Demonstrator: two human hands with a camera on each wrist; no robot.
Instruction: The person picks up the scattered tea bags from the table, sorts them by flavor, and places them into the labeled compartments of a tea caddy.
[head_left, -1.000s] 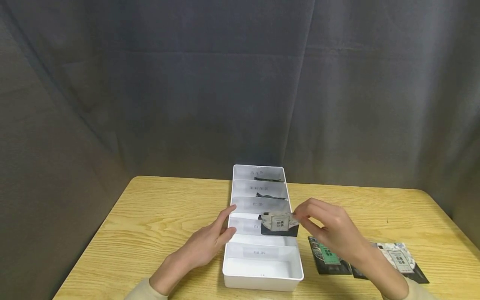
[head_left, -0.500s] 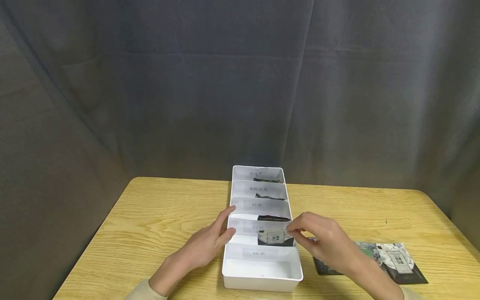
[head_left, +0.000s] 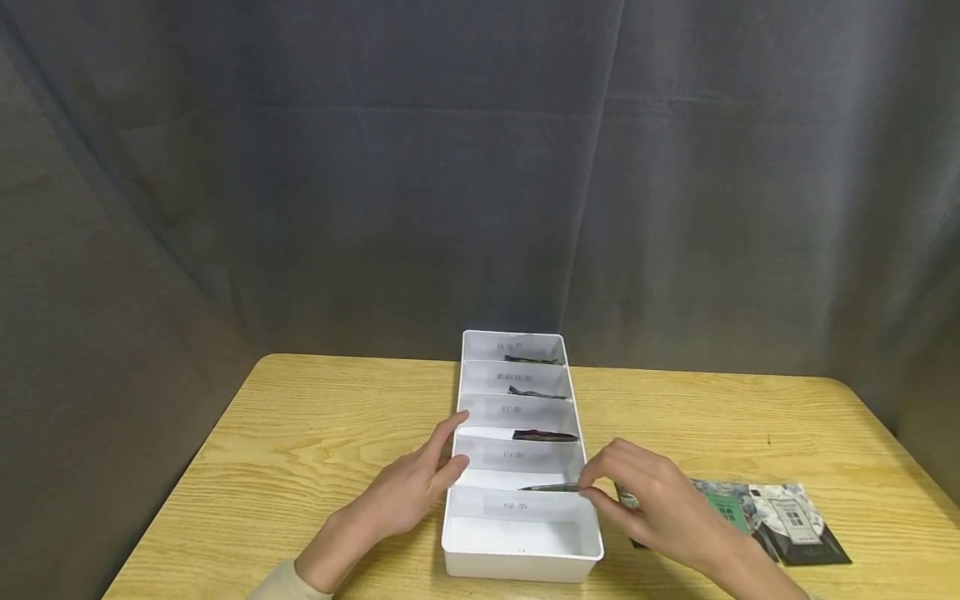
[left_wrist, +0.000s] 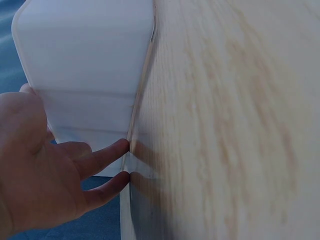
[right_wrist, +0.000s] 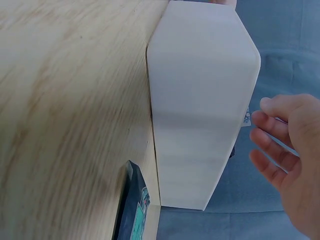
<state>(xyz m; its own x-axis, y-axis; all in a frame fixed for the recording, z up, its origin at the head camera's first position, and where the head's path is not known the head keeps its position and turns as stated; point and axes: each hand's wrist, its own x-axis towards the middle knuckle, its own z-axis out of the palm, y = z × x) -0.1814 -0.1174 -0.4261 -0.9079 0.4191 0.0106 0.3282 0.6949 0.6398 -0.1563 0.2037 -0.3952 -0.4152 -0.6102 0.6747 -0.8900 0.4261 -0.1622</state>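
Note:
A white divider tray (head_left: 522, 569) with several labelled compartments stands on the wooden table (head_left: 315, 433). My left hand (head_left: 452, 450) rests with straight fingers against the tray's left wall, and the left wrist view shows its fingertips (left_wrist: 122, 145) touching that wall (left_wrist: 90, 60). My right hand (head_left: 587, 489) pinches the right end of a dark tea packet (head_left: 551, 487). The packet stands on edge in the second compartment from the front, with only its top edge showing. In the right wrist view the hand (right_wrist: 285, 150) hovers beside the tray (right_wrist: 200, 100).
Three farther compartments each hold a dark packet (head_left: 546, 435). Loose packets lie on the table right of the tray: a green one (head_left: 726, 507) and a white patterned one (head_left: 795, 518), whose stack edge (right_wrist: 132, 210) lies near the tray corner. A grey curtain hangs behind.
My right hand has lowered the tea packet from above the tray down into the second compartment from the front. The left hand has stayed on the tray's left wall.

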